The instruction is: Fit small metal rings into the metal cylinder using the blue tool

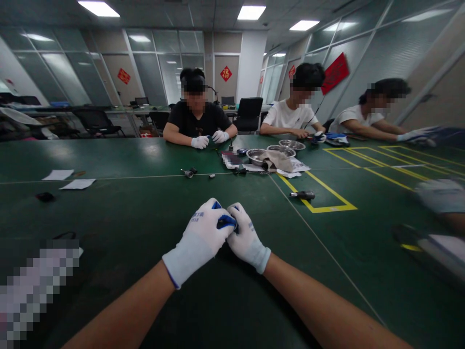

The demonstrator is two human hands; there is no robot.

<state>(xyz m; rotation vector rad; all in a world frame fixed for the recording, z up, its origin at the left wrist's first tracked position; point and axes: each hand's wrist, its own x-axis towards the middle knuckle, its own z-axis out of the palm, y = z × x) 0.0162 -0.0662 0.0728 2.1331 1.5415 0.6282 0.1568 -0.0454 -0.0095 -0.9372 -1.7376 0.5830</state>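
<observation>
My left hand [205,228], in a white glove with blue palm, is closed, its thumb and fingers pinched together over the green table [145,218]. Pressed against it is my right hand [247,237], gloved the same way, with its fingers curled in. Between the fingertips a sliver of something small and dark shows; the gloves hide most of it, so its kind cannot be made out. Beyond my hands lie a small metal and black part [188,173] and a tiny light piece [212,176]. A dark screwdriver-like tool [303,195] rests to the right.
Steel bowls [257,156] with a grey cloth [278,161] stand at the middle back. Papers [77,184] and a black object [45,197] lie left. Yellow tape [330,210] marks the right side. Three people sit opposite; another gloved hand [441,196] is blurred at right.
</observation>
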